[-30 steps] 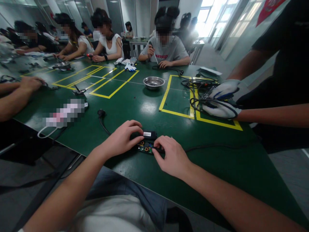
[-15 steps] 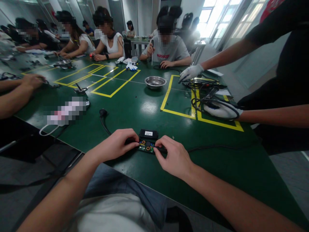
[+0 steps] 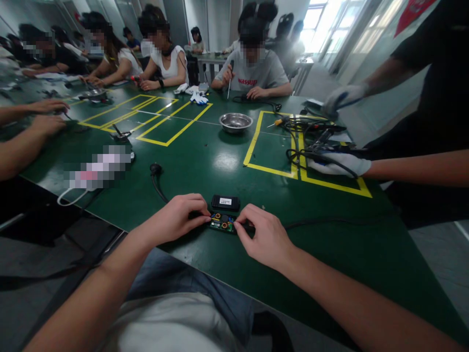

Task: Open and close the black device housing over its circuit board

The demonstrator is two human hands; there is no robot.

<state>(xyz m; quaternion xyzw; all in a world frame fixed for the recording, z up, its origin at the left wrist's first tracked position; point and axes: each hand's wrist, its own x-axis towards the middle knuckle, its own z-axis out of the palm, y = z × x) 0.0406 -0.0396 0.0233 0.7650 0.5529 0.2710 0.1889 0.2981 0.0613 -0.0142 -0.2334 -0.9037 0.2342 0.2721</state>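
Observation:
A small green circuit board (image 3: 222, 221) with copper-wound coils lies on the table in front of me. My left hand (image 3: 186, 215) pinches its left end, thumb and forefinger closed where the plug's cable runs in. At the opposite end, my right hand (image 3: 258, 234) has its fingertips closed on the board's edge beside a second black cable (image 3: 315, 221). Just behind the board rests a black ribbed plastic cover (image 3: 225, 202) with a white label. The black power plug (image 3: 156, 169) lies to the left, its cord passing behind my left hand. My fingers hide both cable joints.
A steel bowl (image 3: 236, 123) stands farther back on the green table (image 3: 205, 171). To the right, a co-worker's gloved hand (image 3: 337, 164) rests by tangled cables and a screwdriver (image 3: 277, 122). A pixelated white power strip (image 3: 100, 168) lies left. Other people sit around the table.
My hands stay almost still at the board. The co-worker's upper gloved hand at right has lifted off the cables and moved right, uncovering a yellow-handled screwdriver.

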